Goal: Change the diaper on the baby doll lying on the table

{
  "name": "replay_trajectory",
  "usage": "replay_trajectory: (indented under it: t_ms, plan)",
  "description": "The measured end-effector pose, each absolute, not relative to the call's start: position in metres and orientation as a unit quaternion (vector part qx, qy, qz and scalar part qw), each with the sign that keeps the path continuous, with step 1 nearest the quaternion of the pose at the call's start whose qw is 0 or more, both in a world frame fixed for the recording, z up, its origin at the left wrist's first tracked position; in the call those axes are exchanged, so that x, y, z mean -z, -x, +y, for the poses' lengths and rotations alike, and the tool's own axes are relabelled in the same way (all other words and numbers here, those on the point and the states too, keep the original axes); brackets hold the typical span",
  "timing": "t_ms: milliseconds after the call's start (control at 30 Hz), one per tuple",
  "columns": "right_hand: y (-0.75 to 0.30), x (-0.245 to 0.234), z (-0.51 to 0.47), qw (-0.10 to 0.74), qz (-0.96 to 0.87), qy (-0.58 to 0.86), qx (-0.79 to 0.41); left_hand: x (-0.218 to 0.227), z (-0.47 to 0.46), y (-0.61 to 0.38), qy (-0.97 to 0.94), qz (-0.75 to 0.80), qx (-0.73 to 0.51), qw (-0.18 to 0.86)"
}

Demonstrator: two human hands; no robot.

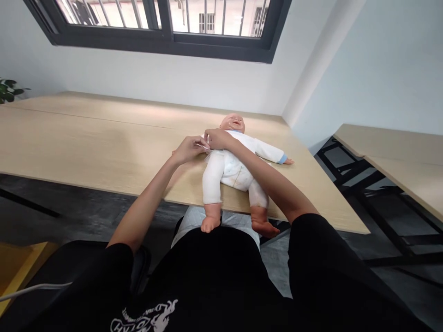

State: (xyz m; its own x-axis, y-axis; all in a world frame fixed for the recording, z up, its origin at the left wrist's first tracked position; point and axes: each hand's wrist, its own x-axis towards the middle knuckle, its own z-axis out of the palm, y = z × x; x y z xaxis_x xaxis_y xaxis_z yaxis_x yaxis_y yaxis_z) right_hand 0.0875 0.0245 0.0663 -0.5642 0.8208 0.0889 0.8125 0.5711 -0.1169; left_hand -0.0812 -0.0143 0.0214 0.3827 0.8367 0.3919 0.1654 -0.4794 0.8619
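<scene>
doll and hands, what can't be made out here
Head view:
- The doll: its arm on the hands' side is hidden behind the left hand and right hand.
- What the fingers pinch: too small to tell.
- Plant: cut off by the left edge.
- Shirt print: cut off by the bottom edge.

The only lettering in view is a white print on the person's black shirt (221, 286), low at the bottom edge beside a white emblem. It appears upside down and is partly cut off by the frame, so the letters cannot be read with any certainty.
</scene>
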Motion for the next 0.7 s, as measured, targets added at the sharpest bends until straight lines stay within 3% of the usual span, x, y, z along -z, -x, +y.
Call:
replay_trajectory:
  t_ms: [200,333,533,700]
  plan:
    - [-0.114,-0.074,0.016,0.215,-0.892,0.377,-0.129,-0.024,-0.004,0.087,-0.768,0.283,-0.411,0.402]
    - [-0.123,-0.069,0.008,0.182,-0.904,0.326,-0.209,-0.019,-0.002,0.087,-0.765,0.26,-0.405,0.427]
    - [-0.125,-0.055,0.009,0.18,-0.915,0.316,-0.175,-0.019,-0.002,0.087,-0.778,0.257,-0.377,0.431]
    - [-0.125,-0.056,0.002,0.228,-0.911,0.327,-0.1,-0.021,-0.001,0.083,-0.78,0.274,-0.407,0.389]
